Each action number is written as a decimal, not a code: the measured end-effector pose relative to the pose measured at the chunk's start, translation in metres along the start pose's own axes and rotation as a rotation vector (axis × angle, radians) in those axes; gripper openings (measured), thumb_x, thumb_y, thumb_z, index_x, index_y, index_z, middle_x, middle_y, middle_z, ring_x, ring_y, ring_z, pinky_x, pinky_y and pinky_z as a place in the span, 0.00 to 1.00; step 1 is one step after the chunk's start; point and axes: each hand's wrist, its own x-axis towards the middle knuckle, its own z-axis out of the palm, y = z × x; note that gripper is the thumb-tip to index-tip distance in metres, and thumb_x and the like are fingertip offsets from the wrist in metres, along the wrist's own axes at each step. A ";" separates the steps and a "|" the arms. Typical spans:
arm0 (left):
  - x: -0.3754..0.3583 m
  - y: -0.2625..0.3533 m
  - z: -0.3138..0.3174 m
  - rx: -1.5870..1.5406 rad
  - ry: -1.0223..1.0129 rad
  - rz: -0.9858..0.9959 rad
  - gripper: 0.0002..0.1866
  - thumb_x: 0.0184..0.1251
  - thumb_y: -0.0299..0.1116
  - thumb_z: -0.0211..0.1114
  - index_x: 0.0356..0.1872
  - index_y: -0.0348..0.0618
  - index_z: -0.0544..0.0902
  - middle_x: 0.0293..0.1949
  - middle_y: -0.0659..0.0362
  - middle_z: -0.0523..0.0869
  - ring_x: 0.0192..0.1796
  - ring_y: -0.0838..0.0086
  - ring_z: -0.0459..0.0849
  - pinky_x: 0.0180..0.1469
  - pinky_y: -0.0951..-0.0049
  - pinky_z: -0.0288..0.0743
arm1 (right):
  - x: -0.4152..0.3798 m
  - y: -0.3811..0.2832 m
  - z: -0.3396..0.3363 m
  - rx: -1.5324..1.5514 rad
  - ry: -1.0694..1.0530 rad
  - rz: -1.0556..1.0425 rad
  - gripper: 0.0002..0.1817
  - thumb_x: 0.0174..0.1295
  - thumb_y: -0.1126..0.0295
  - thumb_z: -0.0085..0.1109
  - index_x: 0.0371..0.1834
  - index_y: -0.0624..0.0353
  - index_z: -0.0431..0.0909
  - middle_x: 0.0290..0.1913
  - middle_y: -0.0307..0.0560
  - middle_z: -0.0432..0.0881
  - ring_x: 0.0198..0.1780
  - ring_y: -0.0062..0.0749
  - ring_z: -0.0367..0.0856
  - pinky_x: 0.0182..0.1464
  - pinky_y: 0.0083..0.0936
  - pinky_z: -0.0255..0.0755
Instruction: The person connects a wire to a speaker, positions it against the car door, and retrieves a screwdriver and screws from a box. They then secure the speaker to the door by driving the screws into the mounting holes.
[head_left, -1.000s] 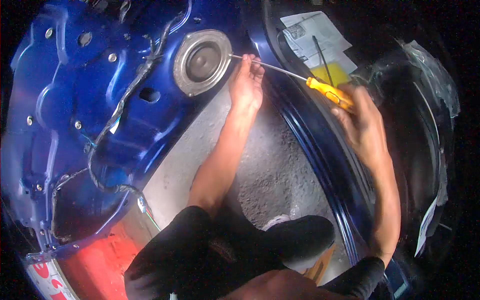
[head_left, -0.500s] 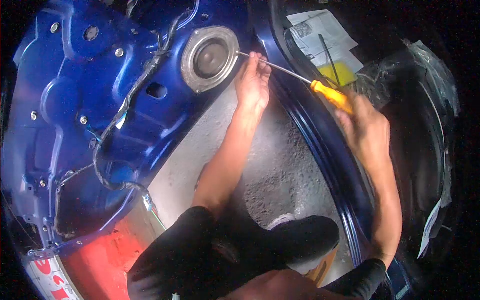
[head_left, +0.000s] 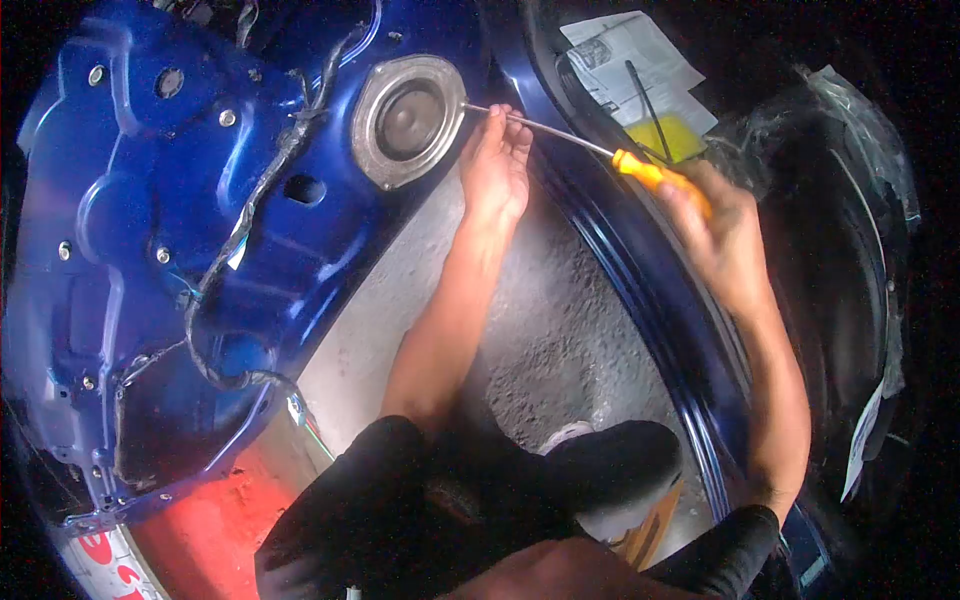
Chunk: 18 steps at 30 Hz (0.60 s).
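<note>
A long screwdriver with a yellow handle and thin metal shaft reaches the right edge of a round speaker. The speaker sits in the blue door panel, its metal rim exposed. My right hand is closed around the handle's end. Close to the tip, my left hand pinches the shaft between thumb and fingers, right beside the speaker's rim. Whether a screw is under the tip is too small to make out.
A dark wiring harness runs down the door. Right of the blue door sill lie printed papers, a yellow object and clear plastic sheeting. Below are grey ground and a red surface.
The door and speaker appear slightly further left as the view shifts. My right hand has turned a little on the handle; the tip stays at the speaker's rim.
</note>
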 end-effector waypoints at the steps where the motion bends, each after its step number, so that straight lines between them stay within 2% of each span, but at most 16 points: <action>1: 0.000 -0.001 0.001 0.008 -0.009 0.004 0.08 0.73 0.33 0.64 0.44 0.40 0.80 0.39 0.61 0.83 0.40 0.77 0.81 0.45 0.73 0.79 | 0.004 0.008 0.010 0.279 0.058 0.171 0.22 0.70 0.55 0.59 0.38 0.68 0.82 0.22 0.47 0.79 0.23 0.31 0.80 0.25 0.28 0.72; 3: -0.001 -0.003 -0.002 0.018 0.006 0.020 0.08 0.72 0.32 0.65 0.44 0.40 0.80 0.39 0.61 0.83 0.40 0.77 0.81 0.45 0.73 0.79 | 0.015 -0.025 -0.027 0.377 -0.344 0.812 0.25 0.70 0.51 0.57 0.41 0.68 0.81 0.19 0.39 0.73 0.15 0.25 0.71 0.17 0.24 0.63; 5: -0.004 -0.004 0.004 0.026 0.071 0.032 0.07 0.71 0.31 0.66 0.43 0.40 0.80 0.39 0.61 0.83 0.40 0.78 0.81 0.45 0.75 0.79 | 0.002 -0.021 -0.013 0.411 -0.211 0.775 0.27 0.69 0.47 0.58 0.43 0.67 0.80 0.17 0.36 0.68 0.10 0.18 0.62 0.12 0.21 0.55; 6: 0.000 -0.005 0.003 0.013 0.064 0.030 0.08 0.71 0.31 0.67 0.43 0.40 0.80 0.39 0.61 0.83 0.39 0.78 0.81 0.45 0.75 0.79 | -0.002 -0.012 -0.008 0.317 -0.205 0.622 0.23 0.67 0.51 0.63 0.46 0.63 0.77 0.20 0.40 0.73 0.13 0.26 0.70 0.15 0.27 0.64; 9: 0.003 -0.003 0.002 -0.013 0.051 0.034 0.07 0.72 0.31 0.64 0.42 0.39 0.80 0.37 0.61 0.82 0.37 0.80 0.80 0.43 0.78 0.81 | -0.008 0.005 -0.004 -0.408 0.176 -0.383 0.21 0.62 0.57 0.67 0.50 0.58 0.76 0.27 0.47 0.78 0.20 0.39 0.78 0.24 0.36 0.74; 13: 0.000 -0.001 0.006 0.019 0.062 0.047 0.07 0.74 0.32 0.62 0.42 0.39 0.80 0.36 0.61 0.82 0.36 0.81 0.80 0.41 0.81 0.81 | -0.006 0.002 -0.010 -0.459 0.006 -0.312 0.18 0.60 0.62 0.68 0.51 0.56 0.77 0.30 0.50 0.80 0.28 0.47 0.82 0.32 0.40 0.77; 14: 0.000 -0.003 0.004 0.014 0.056 0.048 0.07 0.73 0.32 0.64 0.42 0.39 0.80 0.37 0.62 0.82 0.36 0.81 0.80 0.42 0.79 0.80 | -0.005 0.011 0.003 -0.125 0.089 -0.172 0.17 0.67 0.56 0.62 0.44 0.61 0.79 0.19 0.45 0.74 0.17 0.36 0.75 0.21 0.31 0.70; 17: -0.001 -0.008 -0.001 0.020 0.051 0.035 0.07 0.70 0.32 0.67 0.43 0.41 0.81 0.38 0.63 0.83 0.37 0.80 0.80 0.43 0.76 0.78 | 0.003 0.001 -0.019 0.551 -0.375 0.838 0.27 0.72 0.47 0.51 0.38 0.65 0.80 0.12 0.36 0.66 0.09 0.23 0.62 0.12 0.24 0.55; 18: 0.001 -0.008 0.001 0.024 0.060 0.036 0.07 0.70 0.32 0.67 0.43 0.42 0.81 0.38 0.63 0.83 0.37 0.80 0.80 0.43 0.76 0.78 | -0.003 0.000 -0.010 0.487 -0.343 0.819 0.33 0.73 0.41 0.43 0.38 0.67 0.79 0.12 0.31 0.63 0.08 0.16 0.53 0.10 0.22 0.43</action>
